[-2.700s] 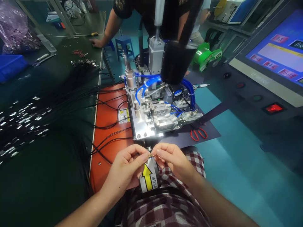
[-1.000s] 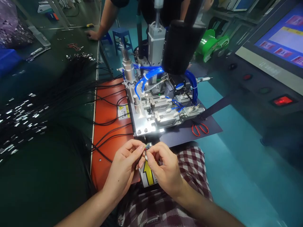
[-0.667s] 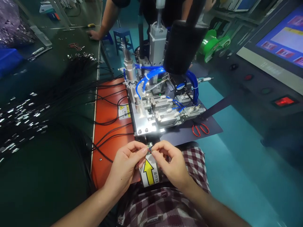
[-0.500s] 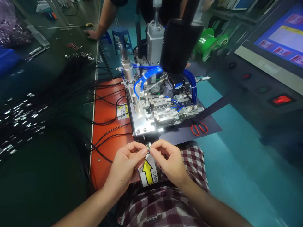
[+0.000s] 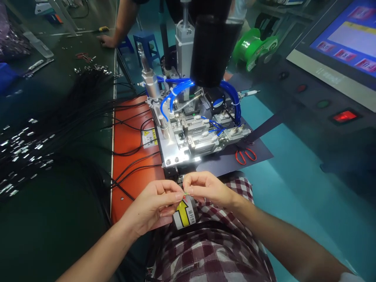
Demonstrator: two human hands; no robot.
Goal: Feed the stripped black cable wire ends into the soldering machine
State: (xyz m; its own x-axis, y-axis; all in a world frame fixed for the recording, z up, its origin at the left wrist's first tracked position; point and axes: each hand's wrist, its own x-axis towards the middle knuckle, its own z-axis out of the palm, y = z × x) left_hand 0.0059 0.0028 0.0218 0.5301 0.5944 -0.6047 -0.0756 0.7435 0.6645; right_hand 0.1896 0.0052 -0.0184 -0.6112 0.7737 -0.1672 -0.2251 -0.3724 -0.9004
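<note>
My left hand (image 5: 160,201) is closed, thumb and forefinger pinching thin coloured wires (image 5: 186,194), with green and red strands showing. Close against it, my right hand (image 5: 207,188) pinches at the same wire ends, thumb and fingers pressed together. Both hands hover above a motor housing whose label bears a yellow arrow (image 5: 183,214). Just beyond them stands a bench machine (image 5: 188,129) with metal slides and blue air tubes. What runs from the wires into my palms is hidden.
Black cables (image 5: 132,156) cross the orange plate (image 5: 123,184) from a large bundle (image 5: 26,145) on the left. Red-handled scissors (image 5: 246,156) lie right of the machine. A green spool (image 5: 248,49), a control screen (image 5: 346,43) and another person's hand (image 5: 107,41) are farther out.
My right hand has turned flatter and sits slightly over the left fingertips. Both hands have dropped a little in view. The whole scene has shifted slightly left.
</note>
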